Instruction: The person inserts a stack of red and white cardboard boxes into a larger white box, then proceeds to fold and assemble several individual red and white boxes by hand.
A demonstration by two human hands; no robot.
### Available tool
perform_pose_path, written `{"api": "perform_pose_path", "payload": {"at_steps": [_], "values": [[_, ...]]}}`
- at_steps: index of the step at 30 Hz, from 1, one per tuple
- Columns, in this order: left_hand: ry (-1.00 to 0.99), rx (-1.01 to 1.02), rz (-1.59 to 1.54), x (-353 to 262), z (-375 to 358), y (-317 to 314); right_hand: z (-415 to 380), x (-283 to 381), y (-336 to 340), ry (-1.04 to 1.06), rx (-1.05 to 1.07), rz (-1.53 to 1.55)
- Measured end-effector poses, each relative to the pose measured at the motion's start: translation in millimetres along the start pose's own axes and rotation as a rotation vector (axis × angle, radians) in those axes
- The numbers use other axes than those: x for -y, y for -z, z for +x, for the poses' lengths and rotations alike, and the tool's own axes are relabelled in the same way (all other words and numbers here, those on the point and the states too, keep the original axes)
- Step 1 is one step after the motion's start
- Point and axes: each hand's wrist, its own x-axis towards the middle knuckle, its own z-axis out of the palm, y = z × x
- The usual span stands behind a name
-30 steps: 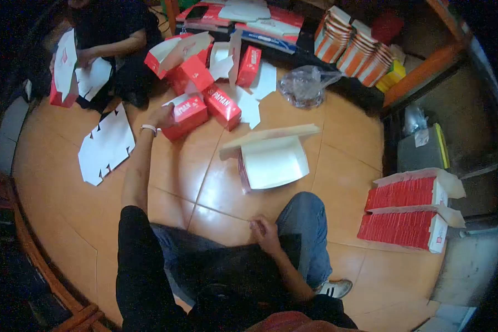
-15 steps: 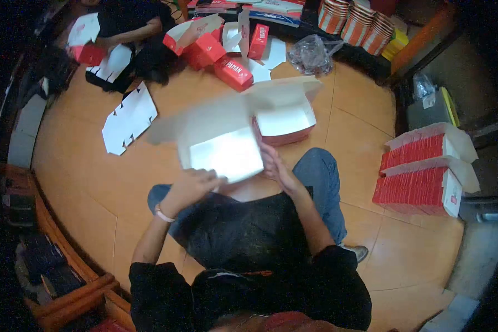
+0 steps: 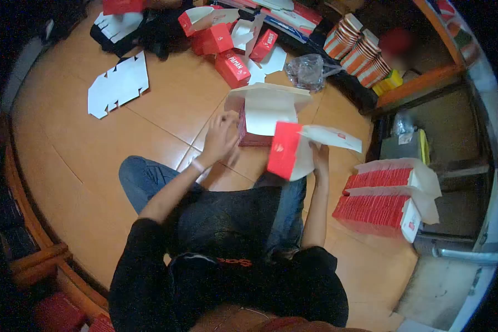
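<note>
My right hand [image 3: 320, 158] grips a folding carton box [image 3: 285, 150], red outside with white flaps, by its pale side. The box is tilted on its side above my knee, its lid flap sticking out to the right. My left hand [image 3: 222, 135], somewhat blurred, has its fingers apart at the left side of a stack of nested red boxes [image 3: 270, 117]. The top box of that stack stands open, white inside, with its lid raised at the back.
Assembled red boxes [image 3: 232, 68] lie in a heap ahead, near a clear plastic bag [image 3: 306, 72]. A flat white carton blank [image 3: 119, 84] is on the floor at left. Rows of nested red boxes [image 3: 375, 214] stand at right. Another person's red box [image 3: 123, 6] shows at top left.
The box has gone from between both hands to my right hand and turned, showing its red side. My left hand has let go and moved forward to the stack. The view has shifted.
</note>
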Motion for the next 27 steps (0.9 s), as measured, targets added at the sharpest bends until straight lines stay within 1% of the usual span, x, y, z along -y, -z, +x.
{"api": "perform_pose_path", "payload": {"at_steps": [1, 3, 4, 5, 6, 7, 9, 10, 11, 12, 13, 14, 15, 16, 17, 18, 19, 20, 22, 24, 25, 27], "values": [[0.019, 0.0, 0.019, 3.3, 15.5, -11.1, 12.8, 9.1, -10.9, 0.006, 0.016, -0.014], [0.051, -0.006, 0.021, 10.2, 42.0, -32.8, 29.8, 30.9, -44.6, 0.133, 0.089, -0.124], [0.073, 0.014, 0.028, 13.8, 48.0, -41.4, 41.2, 34.8, -56.1, 0.13, 0.103, -0.137], [0.087, 0.008, 0.025, 18.6, 51.5, -47.8, 53.9, 38.5, -68.7, 0.193, 0.092, -0.286], [0.199, 0.029, -0.045, 23.9, 55.4, -52.5, 66.5, 40.3, -77.5, 0.26, 0.077, -0.429], [0.307, 0.052, -0.115, 30.8, 57.1, -57.7, 80.8, 30.5, -78.5, 0.26, 0.084, -0.431], [0.208, -0.039, -0.03, 45.7, 52.6, -65.8, 99.7, 11.4, -80.9, 0.432, 0.013, -0.803], [0.264, -0.037, -0.116, 41.3, 52.6, -61.5, 94.2, 25.1, -82.8, 0.237, 0.009, -0.904], [0.32, -0.037, -0.204, 37.1, 52.4, -56.5, 91.1, 34.4, -84.6, 0.236, 0.017, -0.904], [0.344, 0.045, -0.255, 34.8, 50.7, -52.5, 92.6, 37.2, -79.5, 0.163, -0.011, -1.007], [0.35, 0.045, -0.257, 37.2, 50.0, -55.2, 92.8, 38.6, -76.8, 0.088, -0.042, -1.111], [0.291, 0.091, -0.225, 37.4, 51.3, -57.2, 92.2, 38.4, -76.5, 0.085, -0.041, -1.115], [0.228, 0.136, -0.195, 33.8, 53.7, -56.9, 92.7, 39.4, -75.8, 0.083, -0.092, -1.175], [0.225, 0.137, -0.199, 28.6, 54.9, -57.3, 92.8, 40.7, -74.9, 0.081, -0.145, -1.234], [0.279, 0.159, -0.142, 22.3, 55.3, -57.9, 89.5, 40.6, -74.0, 0.082, -0.149, -1.237], [0.334, 0.18, -0.083, 18.4, 55.1, -59.9, 82.6, 40.1, -75.1, 0.351, -0.27, -1.245], [0.333, 0.175, -0.084, 15.6, 56.7, -61.2, 79.0, 40.3, -79.0, 0.623, -0.389, -1.233], [0.344, 0.145, -0.046, 12.9, 58.8, -62.5, 78.7, 40.8, -86.0, 0.631, -0.391, -1.233], [0.355, 0.123, -0.013, 15.2, 59.2, -69.8, 62.4, 54.7, -111.8, 0.73, -0.218, -0.877], [0.359, 0.217, 0.029, 21.6, 62.0, -74.7, 22.8, 85.9, -148.7, 0.251, 0.158, -0.787], [0.351, 0.223, 0.025, 18.4, 61.5, -71.6, 18.9, 77.2, -158.2, 0.299, 0.26, -0.982], [0.415, 0.398, -0.003, 18.7, 63.8, -66.0, 15.0, 66.4, -170.2, 0.354, 0.211, -1.06]]}}
